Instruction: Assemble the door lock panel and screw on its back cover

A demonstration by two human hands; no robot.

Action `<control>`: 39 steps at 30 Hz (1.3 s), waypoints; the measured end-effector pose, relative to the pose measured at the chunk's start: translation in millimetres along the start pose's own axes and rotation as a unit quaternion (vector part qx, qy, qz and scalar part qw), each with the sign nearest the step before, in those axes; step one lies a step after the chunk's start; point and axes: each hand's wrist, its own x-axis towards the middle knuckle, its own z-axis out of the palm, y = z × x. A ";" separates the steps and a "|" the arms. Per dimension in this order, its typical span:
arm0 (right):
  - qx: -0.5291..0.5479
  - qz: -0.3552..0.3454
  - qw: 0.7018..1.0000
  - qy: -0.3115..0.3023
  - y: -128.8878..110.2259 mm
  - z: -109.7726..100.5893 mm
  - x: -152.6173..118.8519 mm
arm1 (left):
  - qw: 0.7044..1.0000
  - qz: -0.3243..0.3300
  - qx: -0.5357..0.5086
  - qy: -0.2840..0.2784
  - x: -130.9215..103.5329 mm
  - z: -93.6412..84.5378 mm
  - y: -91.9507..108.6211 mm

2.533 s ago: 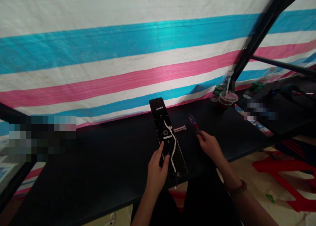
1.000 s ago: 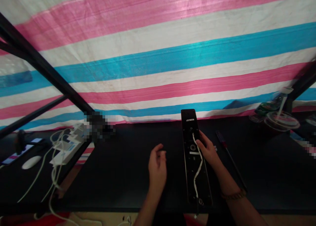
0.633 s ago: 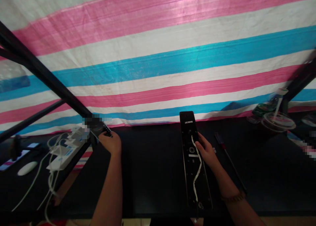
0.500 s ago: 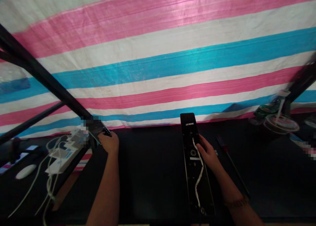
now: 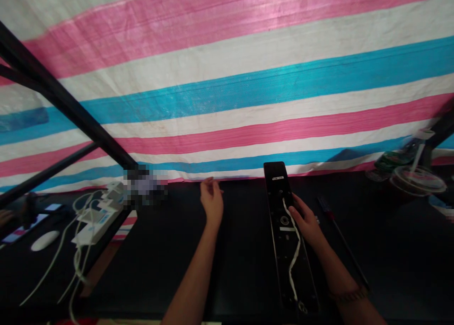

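Note:
A long black lock panel (image 5: 275, 249) stands out on the black table, its inner side up with a white cable (image 5: 297, 249) running down it. My right hand (image 5: 307, 221) grips its right edge, thumb on the face and fingers around the side. Left of the panel, apart from it, my left hand (image 5: 212, 204) hovers near the table's far edge. Its fingers are bent and drawn together; whatever they pinch, if anything, is too small to make out. To the right of my right hand lies a screwdriver-like tool (image 5: 331, 216) with a red collar and long dark shaft.
A plastic cup (image 5: 418, 180) with a straw and a bottle (image 5: 390, 159) stand at the right. On the left are a power strip (image 5: 94, 228) with white cables, a white mouse (image 5: 45, 240) and black frame bars (image 5: 71, 107). A striped sheet (image 5: 227, 98) hangs behind.
My left hand has left the items by the frame post and moved right, toward the panel. The right hand keeps its hold on the panel. The view has shifted slightly.

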 end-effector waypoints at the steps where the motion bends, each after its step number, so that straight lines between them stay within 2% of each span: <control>1: 0.000 0.000 1.000 0.001 -0.3 0.0 -0.1 | 0.999 -0.005 -0.023 -0.024 -20.4 15.4 4.1; 3: -0.001 0.007 1.000 -0.001 -0.3 -0.4 -0.5 | 0.996 -0.019 -0.062 -0.054 -56.6 40.3 14.2; 5: 0.000 0.012 1.000 -0.006 0.6 -1.0 -0.9 | 0.992 -0.033 -0.088 -0.083 -85.0 56.2 24.4; 8: 0.008 0.009 1.000 -0.011 3.0 -1.3 -0.6 | 0.983 -0.045 -0.109 -0.139 -112.9 65.7 34.1; 11: 0.012 0.005 1.000 -0.004 4.8 -0.5 0.2 | 0.972 -0.056 -0.118 -0.196 -125.3 66.3 34.4; 17: 0.017 0.011 1.000 0.000 4.5 0.3 -0.2 | 0.941 -0.109 -0.147 -0.284 -122.6 66.3 23.1; 25: 0.003 0.005 1.000 -0.010 1.6 -0.9 0.1 | 0.881 -0.169 -0.216 -0.385 -113.4 64.7 13.9; 29: -0.001 0.003 1.000 -0.008 -1.6 -0.4 0.4 | 0.872 -0.180 -0.228 -0.394 -111.9 63.7 13.5; 37: -0.005 0.003 1.000 -0.016 0.7 -0.6 -0.3 | 0.872 -0.185 -0.231 -0.389 -110.5 63.6 15.0; 39: -0.021 -0.016 1.000 0.010 -5.4 0.0 1.4 | 0.872 -0.185 -0.231 -0.389 -110.0 64.6 13.7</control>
